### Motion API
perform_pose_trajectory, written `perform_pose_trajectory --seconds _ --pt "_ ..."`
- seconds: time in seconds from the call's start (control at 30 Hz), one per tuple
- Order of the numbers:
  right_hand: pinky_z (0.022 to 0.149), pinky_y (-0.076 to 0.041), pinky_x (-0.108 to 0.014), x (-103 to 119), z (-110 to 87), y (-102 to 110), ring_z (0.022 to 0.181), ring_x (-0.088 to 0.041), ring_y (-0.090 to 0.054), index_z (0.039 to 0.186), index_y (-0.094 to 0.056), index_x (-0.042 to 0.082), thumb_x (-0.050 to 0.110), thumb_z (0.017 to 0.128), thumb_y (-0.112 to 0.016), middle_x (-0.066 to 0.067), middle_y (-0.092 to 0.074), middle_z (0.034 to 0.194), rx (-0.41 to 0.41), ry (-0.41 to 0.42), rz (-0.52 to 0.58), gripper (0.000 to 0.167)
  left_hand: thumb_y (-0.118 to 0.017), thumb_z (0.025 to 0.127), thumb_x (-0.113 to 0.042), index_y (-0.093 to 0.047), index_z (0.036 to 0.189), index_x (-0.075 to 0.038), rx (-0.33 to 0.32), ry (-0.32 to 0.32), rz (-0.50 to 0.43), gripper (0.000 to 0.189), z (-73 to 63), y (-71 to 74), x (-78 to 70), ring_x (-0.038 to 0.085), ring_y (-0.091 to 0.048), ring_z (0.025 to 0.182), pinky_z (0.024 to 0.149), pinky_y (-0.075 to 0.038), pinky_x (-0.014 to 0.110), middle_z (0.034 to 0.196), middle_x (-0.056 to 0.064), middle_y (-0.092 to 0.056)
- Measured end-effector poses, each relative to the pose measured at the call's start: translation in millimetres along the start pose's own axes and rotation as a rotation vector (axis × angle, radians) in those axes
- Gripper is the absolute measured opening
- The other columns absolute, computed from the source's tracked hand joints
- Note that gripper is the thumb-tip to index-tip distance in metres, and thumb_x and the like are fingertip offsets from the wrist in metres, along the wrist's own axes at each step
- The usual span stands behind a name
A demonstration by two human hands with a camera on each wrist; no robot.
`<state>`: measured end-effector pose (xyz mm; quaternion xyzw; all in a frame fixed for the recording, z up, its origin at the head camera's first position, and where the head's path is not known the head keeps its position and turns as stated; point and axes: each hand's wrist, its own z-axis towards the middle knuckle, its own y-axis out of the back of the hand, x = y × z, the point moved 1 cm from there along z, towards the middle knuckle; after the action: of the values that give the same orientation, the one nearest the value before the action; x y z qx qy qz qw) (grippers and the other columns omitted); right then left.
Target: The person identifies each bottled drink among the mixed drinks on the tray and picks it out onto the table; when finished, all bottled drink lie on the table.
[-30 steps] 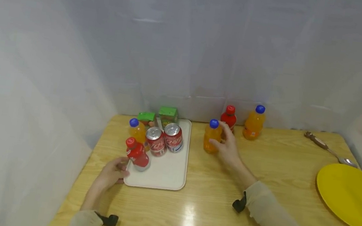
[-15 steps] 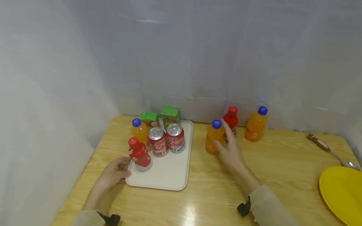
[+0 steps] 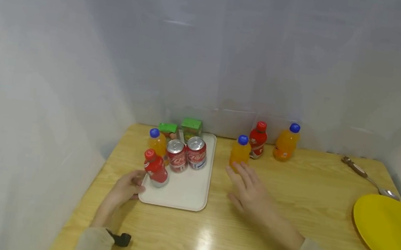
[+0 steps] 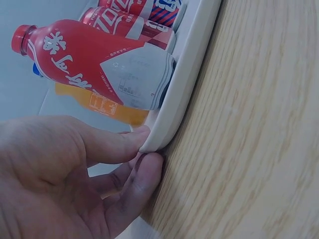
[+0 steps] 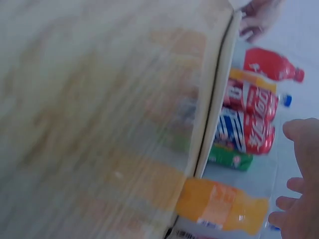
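At the near left corner of the white tray [image 3: 186, 194], my left hand [image 3: 124, 189] pinches the rim. The left wrist view shows the thumb [image 4: 117, 144] above the edge and fingers below. A red-capped cola bottle [image 3: 157, 172], two red cola cans [image 3: 176, 158] and two green-topped packs [image 3: 191, 126] stand on the tray, with a blue-capped orange drink bottle [image 3: 158, 142] at its left side. Right of the tray stands another orange drink bottle [image 3: 239, 150]. My right hand [image 3: 253, 198] is in front of it, fingers extended, holding nothing; whether the fingertips touch it I cannot tell.
Behind, near the back edge, are a red cola bottle [image 3: 258, 140] and an orange drink bottle [image 3: 286, 143]. At the far right lie a spoon [image 3: 365, 176] and a yellow plate [image 3: 393, 234]. Pale sheeting [image 3: 230, 62] encloses the table's back and sides.
My right hand has let go of the orange drink bottle and drawn back toward me, its fingers extended. The bottle stays upright. My left hand keeps its hold on the tray.
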<state>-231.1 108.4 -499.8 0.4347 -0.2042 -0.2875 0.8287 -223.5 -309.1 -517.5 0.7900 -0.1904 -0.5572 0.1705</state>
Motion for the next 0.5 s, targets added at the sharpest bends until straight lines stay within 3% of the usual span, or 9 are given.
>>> perform_pose_trajectory --seconds 0.1,0.23,0.5 --pt "0.124 -0.039 -0.059 13 2.1 -8 0.154 -0.043 -0.037 0.167 -0.028 0.012 0.033 0.098 -0.072 -0.02 -0.03 0.171 0.106 -0.016 -0.008 0.084 -0.063 0.096 0.007 -0.045 0.153 0.005 0.007 0.004 -0.008 0.06 0.1 0.3 -0.1 0.023 -0.063 0.092 0.074 -0.064 0.031 0.114 0.023 -0.057" --pt "0.128 -0.033 -0.058 28 15.9 -20 0.157 -0.043 -0.033 0.17 -0.021 0.018 0.038 0.102 -0.068 -0.017 -0.021 0.175 0.176 -0.045 0.038 0.085 -0.063 0.097 0.007 -0.045 0.154 0.004 0.008 0.01 -0.011 0.059 0.2 -0.4 0.1 0.023 -0.063 0.092 0.074 -0.063 0.031 0.114 0.023 -0.057" --pt "0.126 -0.039 -0.053 55 53.8 -38 0.151 -0.04 -0.041 0.168 -0.023 0.009 0.04 0.1 -0.07 -0.022 -0.029 0.169 0.15 -0.011 0.079 0.088 -0.062 0.098 0.006 -0.046 0.154 0.003 -0.003 0.012 0.006 0.058 -0.5 -1.0 -0.2 0.022 -0.063 0.092 0.073 -0.062 0.03 0.113 0.02 -0.056"
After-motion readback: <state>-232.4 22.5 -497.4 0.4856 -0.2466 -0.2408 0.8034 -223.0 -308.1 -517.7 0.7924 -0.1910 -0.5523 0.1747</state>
